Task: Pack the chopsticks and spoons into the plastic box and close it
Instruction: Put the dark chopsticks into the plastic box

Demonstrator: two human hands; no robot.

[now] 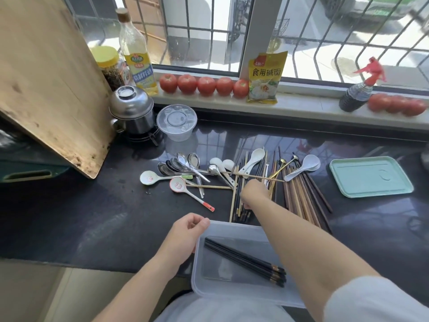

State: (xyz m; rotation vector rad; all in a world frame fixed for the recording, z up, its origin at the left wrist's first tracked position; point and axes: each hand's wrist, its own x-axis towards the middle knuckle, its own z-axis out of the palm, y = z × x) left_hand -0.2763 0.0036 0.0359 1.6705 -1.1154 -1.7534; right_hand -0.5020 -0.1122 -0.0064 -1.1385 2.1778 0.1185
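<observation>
At the bottom centre, the clear plastic box (234, 261) overhangs the dark counter's (92, 217) edge, its right side hidden by the right forearm; a bundle of black chopsticks (246, 261) lies diagonally inside. The left hand (185, 233) pinches its near-left rim. Mid-frame, the right hand (253, 191) presses curled fingers into the loose chopsticks (grasp unclear). Beyond lie scattered spoons (185, 168) and the mint-green lid (369, 176) at right.

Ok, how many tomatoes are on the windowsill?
8: five in a row left of the yellow packet, at; three blurred right of the spray bottle, at. More may be hidden.
</observation>
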